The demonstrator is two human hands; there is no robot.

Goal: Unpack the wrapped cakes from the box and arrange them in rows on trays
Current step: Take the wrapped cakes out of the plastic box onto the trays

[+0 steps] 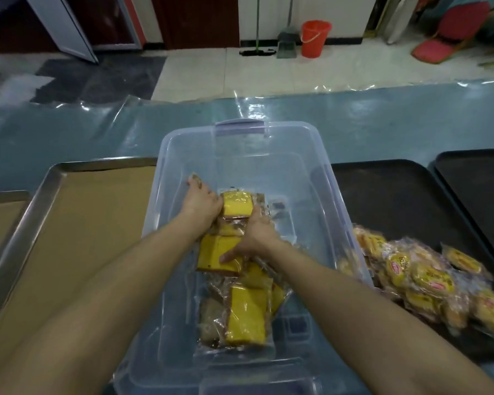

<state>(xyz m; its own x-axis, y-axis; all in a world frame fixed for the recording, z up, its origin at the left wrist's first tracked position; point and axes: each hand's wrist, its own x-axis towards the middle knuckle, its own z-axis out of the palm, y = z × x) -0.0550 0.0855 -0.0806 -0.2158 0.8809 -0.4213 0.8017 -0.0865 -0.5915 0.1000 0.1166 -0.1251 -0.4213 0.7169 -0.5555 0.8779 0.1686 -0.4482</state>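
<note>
Two bare forearms reach in from the bottom edge into a clear plastic box [340,195] standing mid-tabletop [382,124], which is covered in shiny bluish plastic sheet. Inside the box, the left hand [201,205] and right hand [254,238] close in from either side on a small stack of wrapped cakes [236,206], yellow slabs with brown crust in clear film. The left hand's fingers curl around the stack's left side. The right hand's fingers wrap its right side, and the thumb lies flat on a yellow slab lower in the stack. The stack sits low in the box; whether it is lifted off the bottom cannot be told. Loose cakes [247,317] of the same kind lie on the box bottom, nearer the camera. Just left of the box sits a steel tray [35,212] lined with brown paper, with a second paper-lined tray [0,218] at the far left edge. Just right of the box sits a black tray [397,195] holding a heap of round cakes [428,280] in clear wrappers with yellow and red labels. Another dark tray [482,181] lies beyond it. On the floor past the tabletop stand a red bucket [315,38], a broom [287,44] and a red chair [451,32].
</note>
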